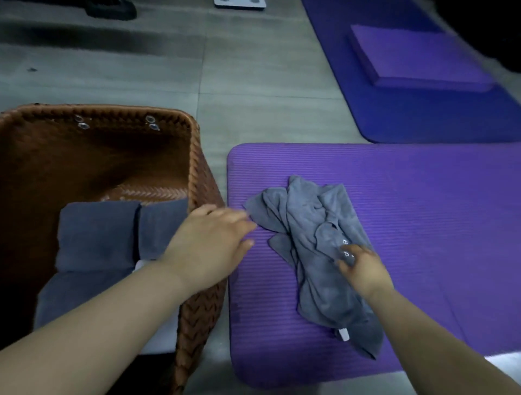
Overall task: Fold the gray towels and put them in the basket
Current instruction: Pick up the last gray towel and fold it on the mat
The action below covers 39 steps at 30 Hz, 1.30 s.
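Observation:
A crumpled gray towel lies on the purple mat in front of me. My right hand pinches a fold near the towel's middle. My left hand hovers over the right rim of the brown woven basket, fingers stretched toward the towel's left corner, holding nothing. Inside the basket lie folded gray towels, side by side, with another below them.
A second, darker purple mat lies farther back on the right with a purple foam block on it. Gray floor tiles surround the mats. A white flat object and a dark shape sit at the far edge.

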Each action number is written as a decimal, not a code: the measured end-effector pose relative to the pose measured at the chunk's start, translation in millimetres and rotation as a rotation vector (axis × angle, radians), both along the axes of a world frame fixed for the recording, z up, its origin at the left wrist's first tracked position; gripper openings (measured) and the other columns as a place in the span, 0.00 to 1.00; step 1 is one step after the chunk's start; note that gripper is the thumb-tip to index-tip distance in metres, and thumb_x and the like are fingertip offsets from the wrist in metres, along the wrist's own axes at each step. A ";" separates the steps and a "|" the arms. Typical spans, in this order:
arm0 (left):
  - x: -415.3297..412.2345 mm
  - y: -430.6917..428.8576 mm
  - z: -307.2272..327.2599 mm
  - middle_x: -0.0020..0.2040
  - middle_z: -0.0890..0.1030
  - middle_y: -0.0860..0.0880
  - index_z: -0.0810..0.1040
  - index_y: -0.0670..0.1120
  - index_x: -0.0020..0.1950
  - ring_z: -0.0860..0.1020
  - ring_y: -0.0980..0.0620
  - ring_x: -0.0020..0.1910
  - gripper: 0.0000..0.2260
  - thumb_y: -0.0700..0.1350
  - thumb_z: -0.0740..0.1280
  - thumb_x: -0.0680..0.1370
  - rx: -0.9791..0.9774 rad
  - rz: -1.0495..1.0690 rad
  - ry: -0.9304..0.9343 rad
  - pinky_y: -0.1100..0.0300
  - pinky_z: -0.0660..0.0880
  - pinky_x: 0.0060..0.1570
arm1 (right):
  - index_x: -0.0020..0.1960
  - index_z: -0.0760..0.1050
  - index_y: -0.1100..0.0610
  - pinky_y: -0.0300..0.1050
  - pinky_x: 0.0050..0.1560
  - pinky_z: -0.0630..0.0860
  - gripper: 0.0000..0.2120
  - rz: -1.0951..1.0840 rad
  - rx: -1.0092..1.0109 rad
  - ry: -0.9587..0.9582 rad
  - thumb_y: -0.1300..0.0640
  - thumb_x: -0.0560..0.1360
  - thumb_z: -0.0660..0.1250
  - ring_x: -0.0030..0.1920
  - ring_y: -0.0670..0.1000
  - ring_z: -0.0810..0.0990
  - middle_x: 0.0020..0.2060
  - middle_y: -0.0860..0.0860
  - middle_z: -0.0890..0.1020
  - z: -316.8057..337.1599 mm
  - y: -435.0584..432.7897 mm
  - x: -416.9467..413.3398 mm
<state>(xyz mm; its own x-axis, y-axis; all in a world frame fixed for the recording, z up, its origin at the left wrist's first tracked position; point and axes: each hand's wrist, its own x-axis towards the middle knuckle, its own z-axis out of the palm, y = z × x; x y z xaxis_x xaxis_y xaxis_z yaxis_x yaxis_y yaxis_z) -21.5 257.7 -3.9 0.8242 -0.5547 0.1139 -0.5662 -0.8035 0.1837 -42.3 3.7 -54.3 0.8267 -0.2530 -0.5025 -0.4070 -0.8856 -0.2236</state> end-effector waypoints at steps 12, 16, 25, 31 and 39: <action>-2.4 1.9 -9.7 0.28 0.81 0.54 0.82 0.50 0.36 0.79 0.53 0.26 0.17 0.53 0.54 0.69 0.076 -0.041 0.018 0.62 0.63 0.40 | 0.38 0.75 0.58 0.42 0.41 0.71 0.07 -0.235 0.308 -0.174 0.58 0.74 0.67 0.41 0.49 0.77 0.34 0.54 0.77 -46.7 -17.6 21.2; -1.9 1.5 -9.8 0.26 0.80 0.54 0.82 0.51 0.33 0.78 0.54 0.25 0.18 0.54 0.54 0.69 0.105 -0.022 0.026 0.61 0.62 0.39 | 0.31 0.71 0.61 0.36 0.34 0.69 0.13 -0.452 0.609 -0.273 0.61 0.73 0.67 0.29 0.39 0.71 0.31 0.53 0.73 -44.2 -35.1 24.2; 0.8 1.3 -6.4 0.28 0.81 0.56 0.82 0.51 0.37 0.79 0.56 0.27 0.17 0.54 0.55 0.69 -0.006 0.002 0.117 0.64 0.73 0.38 | 0.33 0.73 0.64 0.31 0.29 0.66 0.13 -0.537 0.709 -0.497 0.63 0.76 0.62 0.26 0.40 0.67 0.23 0.44 0.72 -36.9 -30.3 17.0; -15.8 -11.0 44.7 0.44 0.76 0.59 0.78 0.54 0.51 0.73 0.63 0.43 0.06 0.48 0.63 0.77 -0.455 0.353 0.641 0.79 0.66 0.40 | 0.33 0.72 0.57 0.30 0.29 0.70 0.14 -0.558 0.854 -0.491 0.62 0.77 0.61 0.25 0.39 0.70 0.21 0.42 0.74 59.9 -24.3 6.5; -57.2 -86.9 198.2 0.48 0.76 0.58 0.75 0.49 0.58 0.74 0.75 0.40 0.12 0.40 0.64 0.76 -0.810 0.444 0.954 0.85 0.65 0.43 | 0.35 0.73 0.60 0.33 0.27 0.69 0.11 -0.678 0.998 -0.363 0.62 0.76 0.61 0.26 0.45 0.72 0.27 0.54 0.74 251.4 -15.9 -14.5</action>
<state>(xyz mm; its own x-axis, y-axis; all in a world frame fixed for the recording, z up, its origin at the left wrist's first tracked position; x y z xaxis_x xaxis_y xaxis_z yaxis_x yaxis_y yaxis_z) -78.7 170.8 194.3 0.8576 -0.2696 -0.4380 0.3315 -0.3614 0.8715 -56.8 -12.2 197.2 0.8099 -0.3214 -0.4907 -0.4877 0.0961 -0.8677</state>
